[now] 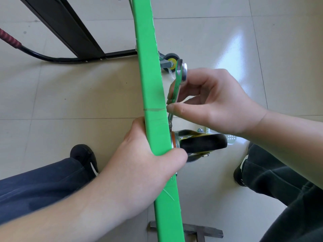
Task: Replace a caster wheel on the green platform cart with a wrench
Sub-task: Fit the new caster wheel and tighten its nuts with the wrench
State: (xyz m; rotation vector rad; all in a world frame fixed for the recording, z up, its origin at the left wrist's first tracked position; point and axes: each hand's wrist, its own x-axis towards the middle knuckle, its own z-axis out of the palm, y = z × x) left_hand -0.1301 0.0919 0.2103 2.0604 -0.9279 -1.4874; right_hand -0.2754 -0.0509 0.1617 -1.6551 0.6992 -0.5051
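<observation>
The green platform cart (153, 95) stands on its side, its edge running from top centre to the bottom. My left hand (150, 165) grips that edge, thumb on the wheel side. A black caster wheel (202, 143) in a metal bracket juts out right of the deck, just past my left thumb. My right hand (213, 103) pinches a green-handled wrench (176, 88) close to the deck's underside, above the black caster. The wrench's lower jaw is hidden behind my thumb and the deck. A second caster (172, 62), grey with a yellow hub, sits farther along the cart.
The cart's black folded handle frame (70, 32) lies on the tiled floor at upper left. My legs and black shoes (85, 156) flank the cart. A grey metal piece (204, 232) lies at the bottom. A pale basket (230, 137) shows behind my right wrist.
</observation>
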